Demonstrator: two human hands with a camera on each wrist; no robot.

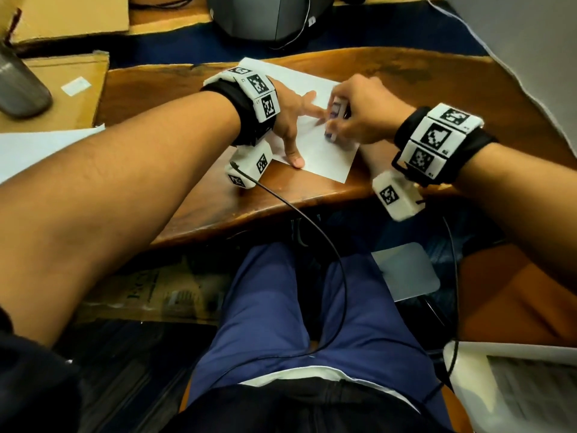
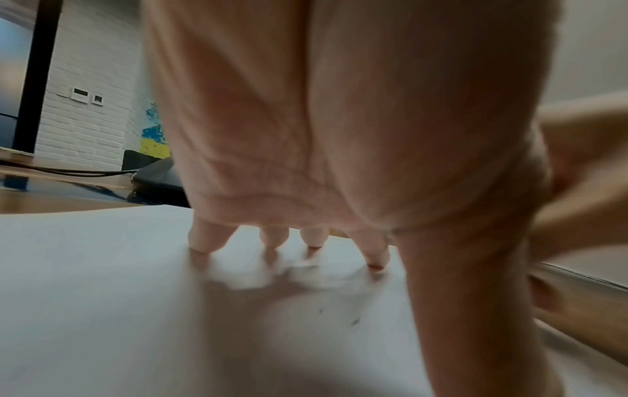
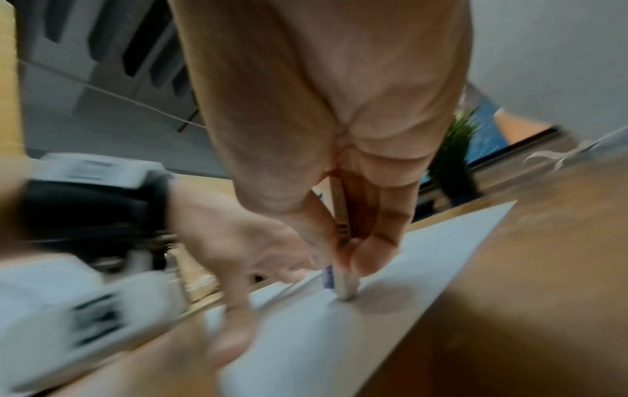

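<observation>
A white sheet of paper point(image 1: 324, 157) lies on the brown wooden desk point(image 1: 175, 114). My left hand point(image 1: 290, 120) rests spread on the paper, straight fingers and thumb pressing it flat; the left wrist view shows the fingertips point(image 2: 204, 241) touching the sheet point(image 2: 102, 295). My right hand point(image 1: 356, 114) pinches a white eraser with a blue sleeve point(image 1: 335, 115), its lower end down on the paper. In the right wrist view the eraser point(image 3: 343, 282) stands on edge on the paper point(image 3: 339, 335) between thumb and fingers, next to the left hand point(image 3: 238, 255).
A second sheet point(image 1: 40, 151) lies at the left edge, cardboard boxes point(image 1: 62, 89) and a grey bottle point(image 1: 18, 85) at the back left. A dark rounded device point(image 1: 268, 17) stands behind the desk. The desk's front edge is close to my wrists; a black cable point(image 1: 312, 232) hangs over it.
</observation>
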